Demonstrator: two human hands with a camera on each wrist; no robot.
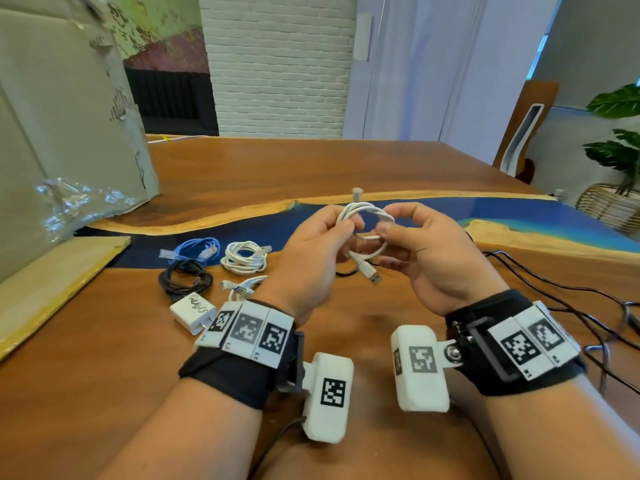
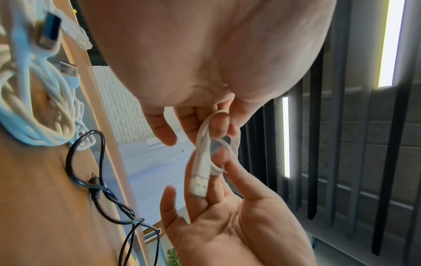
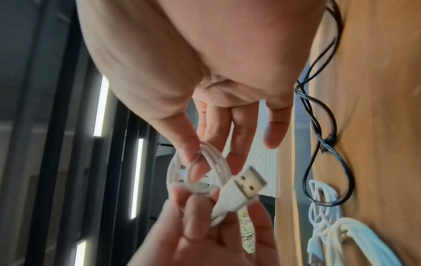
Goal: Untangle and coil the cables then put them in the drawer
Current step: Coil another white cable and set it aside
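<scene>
A small white USB cable coil (image 1: 367, 213) hangs in the air above the wooden table (image 1: 346, 168), held between both hands. My left hand (image 1: 341, 221) pinches the coil's left side with thumb and fingers. My right hand (image 1: 389, 223) pinches the right side. The cable's USB plug (image 1: 373, 276) dangles below the coil. In the left wrist view the coil (image 2: 206, 142) and plug (image 2: 200, 181) lie between the fingers of both hands. The right wrist view shows the thumb laid on the coil (image 3: 205, 158) with the plug (image 3: 247, 181) sticking out. No drawer is in view.
On the table to the left lie a blue network cable (image 1: 197, 249), a white coiled cable (image 1: 244, 257), a black cable (image 1: 185, 279), a pale blue-white cable (image 1: 242, 285) and a white charger (image 1: 192, 311). Black cables (image 1: 571, 306) trail on the right. A cardboard box (image 1: 69, 116) stands far left.
</scene>
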